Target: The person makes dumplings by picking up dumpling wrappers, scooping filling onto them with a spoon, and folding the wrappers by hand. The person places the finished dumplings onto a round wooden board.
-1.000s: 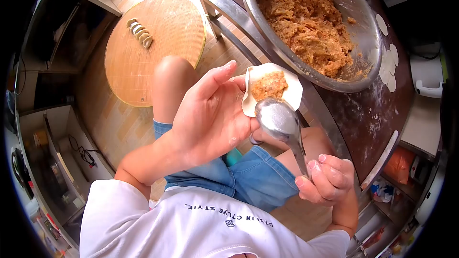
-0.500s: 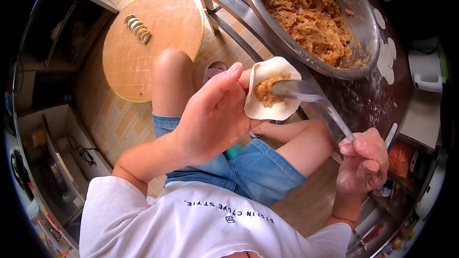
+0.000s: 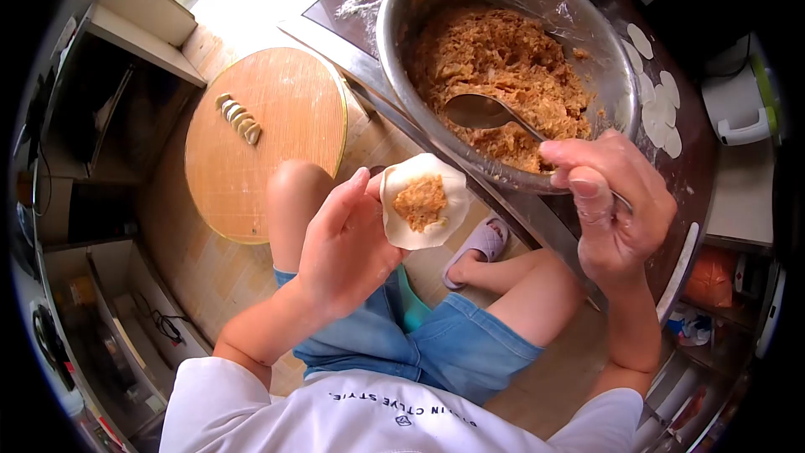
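1. The left hand (image 3: 344,239) is open, palm upward. It carries a thin, white, round dough wrapper (image 3: 453,205) near the middle of the scene, its thumb raised at the left edge; the fingers behind the wrapper are mostly hidden.
2. On the wrapper lies an orange-brown patch of minced filling (image 3: 419,201), with a bare white margin around it.
3. The wrapper, I judge, is light, soft and easy to tear, a little sticky where the filling is wet. It is better to support it from below with flat fingers and to hold only the dry margin.
4. The right hand (image 3: 625,205) is partly closed, with thumb and forefinger pinching the handle of a shiny metal spoon (image 3: 478,111). The spoon should be stiff and rather light, and the handle is the correct place to hold; greasy fingers could slip.
5. The spoon's head is over a large orange-brown mass of filling (image 3: 503,46), inside a wide silver metal bowl (image 3: 387,38). I cannot tell whether they touch.
6. The bowl, probably heavy, stands on a dark brown desk (image 3: 698,159), at the far right. Right of it lie several flat white dough rounds (image 3: 661,117), some overlapping.
7. At the far left, a round tan slatted tray (image 3: 285,176) bears a short row of pale folded dumplings (image 3: 239,120).
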A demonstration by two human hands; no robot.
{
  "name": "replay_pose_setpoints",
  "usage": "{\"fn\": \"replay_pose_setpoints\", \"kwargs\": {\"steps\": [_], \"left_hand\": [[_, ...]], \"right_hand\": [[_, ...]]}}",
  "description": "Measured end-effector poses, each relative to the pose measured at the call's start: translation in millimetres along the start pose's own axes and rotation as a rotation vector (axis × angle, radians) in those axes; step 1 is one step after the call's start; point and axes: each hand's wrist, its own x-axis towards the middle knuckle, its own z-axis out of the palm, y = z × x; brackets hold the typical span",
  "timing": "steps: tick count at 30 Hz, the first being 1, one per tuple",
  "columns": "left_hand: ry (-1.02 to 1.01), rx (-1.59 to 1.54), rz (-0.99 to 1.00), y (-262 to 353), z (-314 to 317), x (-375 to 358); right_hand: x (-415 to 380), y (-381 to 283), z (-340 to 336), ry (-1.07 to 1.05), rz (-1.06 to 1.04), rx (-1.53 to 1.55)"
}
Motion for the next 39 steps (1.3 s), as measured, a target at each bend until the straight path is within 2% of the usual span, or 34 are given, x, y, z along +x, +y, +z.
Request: {"fn": "replay_pose_setpoints", "kwargs": {"steps": [5,8,14,17,19,22,25,30,32,35,38,39], "left_hand": [[-0.018,-0.143,0.030,5,-7,11],[0.167,-0.141,0.046,5,-2,14],[0.026,-0.149,0.046,5,-10,16],[0.142,-0.126,0.043,5,-2,16],[0.149,-0.166,0.012,6,1,15],[0.075,-0.184,0.008,7,-1,13],[-0.013,-0.133,0.010,7,-3,11],[-0.051,-0.154,0.037,3,-2,4],[-0.070,-0.190,0.065,2,9,1],[-0.035,-0.146,-0.065,4,16,-6],[-0.087,-0.202,-0.097,1,16,-16],[-0.109,-0.212,-0.104,1,16,-17]], "right_hand": [[8,20,14,-0.003,-0.126,-0.025],[13,24,19,-0.001,-0.083,-0.011],[25,21,24,-0.055,-0.046,0.015],[28,18,23,-0.092,-0.050,0.010],[27,15,22,-0.116,-0.050,-0.007],[23,7,14,-0.117,0.060,0.025],[9,3,5,-0.032,0.218,0.109],[-16,-21,-20,0.221,0.367,0.179],[-29,-26,-25,0.311,0.237,0.214],[-51,-33,-31,0.292,0.060,0.314],[-61,-46,-28,-0.034,-0.050,0.123],[-62,-51,-27,-0.085,-0.098,0.060]]}}
